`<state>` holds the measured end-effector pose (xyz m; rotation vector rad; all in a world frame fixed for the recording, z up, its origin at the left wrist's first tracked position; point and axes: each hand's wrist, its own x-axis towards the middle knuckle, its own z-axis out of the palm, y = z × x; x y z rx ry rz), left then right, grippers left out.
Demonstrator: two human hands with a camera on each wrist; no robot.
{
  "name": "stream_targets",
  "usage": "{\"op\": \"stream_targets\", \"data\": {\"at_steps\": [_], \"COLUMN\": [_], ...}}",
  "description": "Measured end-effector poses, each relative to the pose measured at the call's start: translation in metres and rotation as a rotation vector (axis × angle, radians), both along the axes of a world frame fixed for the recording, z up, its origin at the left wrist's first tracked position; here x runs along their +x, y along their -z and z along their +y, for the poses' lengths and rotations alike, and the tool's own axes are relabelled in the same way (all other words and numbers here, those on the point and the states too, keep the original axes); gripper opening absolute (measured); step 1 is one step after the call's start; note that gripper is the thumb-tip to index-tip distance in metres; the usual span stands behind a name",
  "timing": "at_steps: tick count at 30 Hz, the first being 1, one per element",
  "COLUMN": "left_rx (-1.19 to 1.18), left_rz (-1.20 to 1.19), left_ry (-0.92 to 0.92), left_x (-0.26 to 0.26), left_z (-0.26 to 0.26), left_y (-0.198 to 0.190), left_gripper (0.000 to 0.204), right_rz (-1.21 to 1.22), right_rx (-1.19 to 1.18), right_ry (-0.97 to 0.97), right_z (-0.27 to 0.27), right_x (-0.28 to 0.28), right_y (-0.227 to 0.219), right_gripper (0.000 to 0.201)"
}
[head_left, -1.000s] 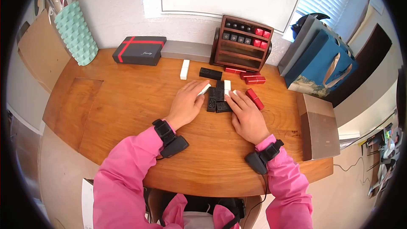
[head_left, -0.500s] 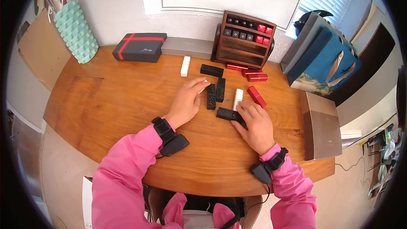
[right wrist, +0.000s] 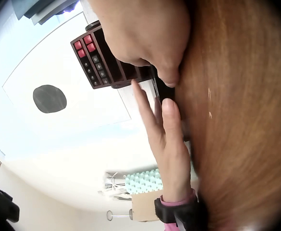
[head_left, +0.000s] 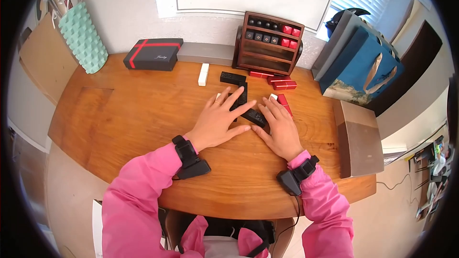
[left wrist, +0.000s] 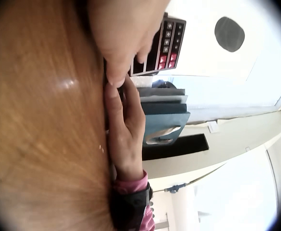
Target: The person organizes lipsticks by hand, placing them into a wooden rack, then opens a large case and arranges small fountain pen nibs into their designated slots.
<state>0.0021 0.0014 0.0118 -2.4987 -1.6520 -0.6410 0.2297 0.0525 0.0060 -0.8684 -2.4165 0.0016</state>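
- At the middle of the wooden counter (head_left: 143, 114), a person in pink sleeves has both hands laid flat over a cluster of small oblong boxes.
- Left hand (head_left: 217, 119): fingers straight and spread, pressing down on black boxes (head_left: 241, 96) beneath them, with nothing curled round anything. A white box (head_left: 218, 97) peeks out at the fingertips, toward 12 o'clock.
- Right hand (head_left: 279, 126): fingers also straight, the fingertips resting on a white-ended box (head_left: 273, 97) and a red box (head_left: 283, 102). One black box (head_left: 253, 116) lies slanted between the two hands, touching both.
- Risk: flat palms give no grip. If the hands slide, I judge the slanted black box could skid or twist out of line, because nothing pinches it.
- Risk: the red box sits at the right hand's outer edge, toward 1 o'clock. A sideways push could nudge it away from the cluster.
- Risk: a forward sweep toward 12 o'clock could bump the loose boxes lying nearer the wooden rack (head_left: 266, 43), namely another black box (head_left: 233, 78) and two red boxes (head_left: 278, 83), and scatter them.
- Risk: the hands hide much of the cluster, so I cannot tell how many boxes lie beneath; one could be dragged along unnoticed.
- Well apart, at 11 o'clock, a lone white box (head_left: 203, 74) lies out of the way.
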Motion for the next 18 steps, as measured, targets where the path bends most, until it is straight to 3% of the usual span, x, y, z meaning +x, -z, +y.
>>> {"op": "stream_targets", "data": {"at_steps": [1, 8, 9, 13, 18], "left_rx": [0.060, 0.064, 0.061, 0.064, 0.027], "left_rz": [0.033, -0.089, -0.097, -0.099, -0.203], "left_ry": [-0.017, -0.058, -0.076, -0.104, -0.025], "left_x": [0.002, 0.010, 0.009, 0.011, 0.013], "left_z": [0.003, 0.033, 0.036, 0.041, 0.049], "left_y": [0.004, 0.014, 0.014, 0.013, 0.013], "left_gripper": [0.056, 0.040, 0.039, 0.038, 0.045], "right_rz": [-0.014, 0.025, 0.076, 0.117, 0.077], "right_rx": [-0.009, -0.058, -0.036, -0.108, -0.018], "right_ry": [0.013, 0.160, 0.124, 0.142, -0.064], "right_z": [-0.002, -0.008, -0.007, -0.015, -0.018], "right_x": [0.000, 0.002, 0.004, 0.002, -0.002], "right_y": [-0.001, -0.009, -0.007, -0.009, -0.006], "right_gripper": [0.058, 0.049, 0.040, 0.036, 0.031]}}
